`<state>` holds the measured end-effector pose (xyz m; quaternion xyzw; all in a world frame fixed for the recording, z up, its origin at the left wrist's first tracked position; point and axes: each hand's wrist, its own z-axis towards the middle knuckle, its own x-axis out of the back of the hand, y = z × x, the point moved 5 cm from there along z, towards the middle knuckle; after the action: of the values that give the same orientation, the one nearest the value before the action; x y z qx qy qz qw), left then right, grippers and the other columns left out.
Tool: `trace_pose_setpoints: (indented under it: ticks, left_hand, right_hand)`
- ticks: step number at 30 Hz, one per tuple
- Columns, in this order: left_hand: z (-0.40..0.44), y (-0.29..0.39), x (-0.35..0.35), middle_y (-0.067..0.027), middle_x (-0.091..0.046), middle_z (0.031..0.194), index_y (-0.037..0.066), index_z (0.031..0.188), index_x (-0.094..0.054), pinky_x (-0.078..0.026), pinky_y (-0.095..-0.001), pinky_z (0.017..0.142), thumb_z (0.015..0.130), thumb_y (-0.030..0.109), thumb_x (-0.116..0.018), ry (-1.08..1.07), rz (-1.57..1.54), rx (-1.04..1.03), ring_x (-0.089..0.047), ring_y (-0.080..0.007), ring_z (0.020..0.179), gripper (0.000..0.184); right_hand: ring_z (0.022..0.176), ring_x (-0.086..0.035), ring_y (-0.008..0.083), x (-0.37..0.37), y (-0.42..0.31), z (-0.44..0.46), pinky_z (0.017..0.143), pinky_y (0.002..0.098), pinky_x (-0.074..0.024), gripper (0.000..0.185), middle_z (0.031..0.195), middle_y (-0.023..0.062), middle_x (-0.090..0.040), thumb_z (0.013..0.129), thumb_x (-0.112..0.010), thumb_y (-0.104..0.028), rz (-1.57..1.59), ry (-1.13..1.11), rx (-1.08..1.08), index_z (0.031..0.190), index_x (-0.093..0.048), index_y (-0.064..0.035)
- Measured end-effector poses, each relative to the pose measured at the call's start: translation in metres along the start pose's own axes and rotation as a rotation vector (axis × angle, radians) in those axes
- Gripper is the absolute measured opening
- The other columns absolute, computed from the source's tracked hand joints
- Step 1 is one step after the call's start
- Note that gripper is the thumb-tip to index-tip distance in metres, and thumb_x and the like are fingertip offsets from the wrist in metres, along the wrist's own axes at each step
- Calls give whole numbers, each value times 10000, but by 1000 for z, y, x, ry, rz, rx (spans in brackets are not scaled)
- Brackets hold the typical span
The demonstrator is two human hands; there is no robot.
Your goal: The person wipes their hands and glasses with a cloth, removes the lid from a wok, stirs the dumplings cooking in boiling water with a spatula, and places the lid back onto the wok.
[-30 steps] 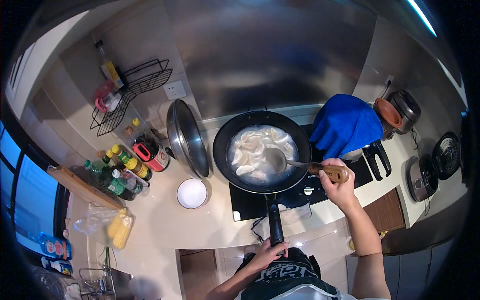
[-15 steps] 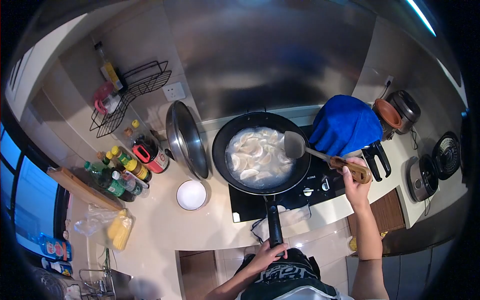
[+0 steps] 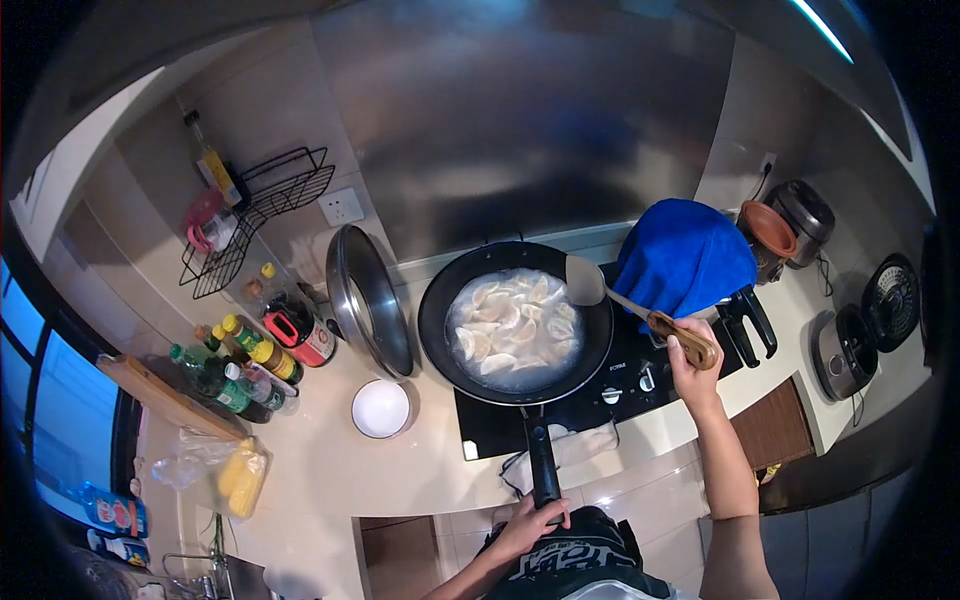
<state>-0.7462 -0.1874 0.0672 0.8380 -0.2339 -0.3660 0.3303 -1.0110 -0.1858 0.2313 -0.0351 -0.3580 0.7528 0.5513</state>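
A black wok (image 3: 440, 365) on the hob holds dumplings (image 3: 515, 325) in cloudy, steaming liquid. My left hand (image 3: 530, 525) is wrapped round the end of the wok handle (image 3: 542, 455). To the right, my right hand (image 3: 697, 365) grips the wooden handle of a spatula (image 3: 585, 281), whose grey blade is over the wok's upper right edge, clear of the dumplings. Left of the wok, a metal lid (image 3: 372, 300) leans upright, and a white bowl (image 3: 381, 409) stands on the counter.
Bottles (image 3: 245, 365) line the left counter beside a wooden board (image 3: 170, 398) and a bag of yellow food (image 3: 241, 478). A blue cloth (image 3: 685, 260) covers something right of the wok. Brown pot (image 3: 768, 232) and cookers (image 3: 845, 355) stand farther right. A white cloth (image 3: 580, 450) lies at the front edge.
The spatula has moved from among the dumplings to the wok's upper right edge, my right hand shifting rightward with it. My left hand still holds the handle. The whole view has shifted slightly.
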Motion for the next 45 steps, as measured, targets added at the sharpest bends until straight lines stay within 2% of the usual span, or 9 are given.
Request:
trace_pose_setpoints:
  ticks: [5, 11, 21, 23, 24, 27, 36, 45]
  left_hand:
    - [0, -1, 1, -32, -496, 714, 84, 915, -443, -334, -208, 507, 803, 188, -539, 21, -11, -4, -509, -110, 655, 180]
    - [-2, -1, 0, -39, -491, 705, 66, 912, -440, -288, -190, 443, 806, 166, -529, 21, -46, -15, -498, -104, 624, 171]
    - [-4, 5, -3, -42, -500, 676, 67, 885, -454, -290, -183, 448, 794, 189, -530, 25, -23, -12, -491, -95, 603, 171]
    - [-3, 3, -1, -41, -500, 673, 71, 891, -452, -293, -184, 445, 790, 185, -532, 4, -21, -24, -491, -97, 599, 171]
    - [-2, 3, -1, -41, -500, 673, 71, 891, -452, -293, -184, 445, 790, 185, -532, 5, -22, -22, -491, -97, 599, 171]
    - [-2, 1, 0, -49, -502, 669, 65, 893, -447, -281, -183, 430, 793, 172, -527, 38, -15, -11, -483, -98, 582, 168]
    - [-2, 3, -1, -55, -499, 652, 66, 898, -441, -284, -188, 420, 798, 167, -523, 0, -47, -46, -475, -102, 566, 164]
    - [-3, 1, -1, -43, -494, 676, 75, 895, -431, -315, -195, 465, 809, 192, -515, 30, -36, -35, -497, -107, 614, 167]
  right_hand:
    - [651, -508, 162, 4, -2, -2, 600, 251, -410, 165, 729, 93, -511, 705, -571, -10, 2, -39, 6, 866, -536, 6]
    - [658, -521, 196, 9, -3, -12, 616, 271, -420, 167, 747, 113, -529, 696, -575, -20, -3, -134, 55, 856, -533, 3]
    - [684, -528, 197, 8, 9, -20, 639, 283, -425, 153, 753, 112, -533, 701, -577, -44, 30, -169, 31, 845, -540, -8]
    - [693, -517, 185, 10, 17, -22, 647, 275, -416, 147, 765, 103, -531, 703, -575, -50, 155, -129, -122, 841, -541, -11]
    - [693, -517, 185, 11, 17, -22, 647, 275, -416, 147, 765, 103, -531, 703, -575, -50, 155, -130, -124, 841, -541, -11]
    - [698, -510, 175, 16, 9, -18, 650, 269, -411, 145, 770, 99, -527, 703, -564, -44, 73, -119, -24, 842, -538, -11]
    - [701, -521, 190, 19, 13, -21, 656, 276, -419, 157, 774, 107, -534, 702, -567, -45, 64, -120, -12, 849, -533, -5]
    - [709, -521, 189, 16, 7, -20, 663, 279, -419, 169, 778, 107, -535, 713, -573, -74, 66, -81, 3, 862, -537, -5]
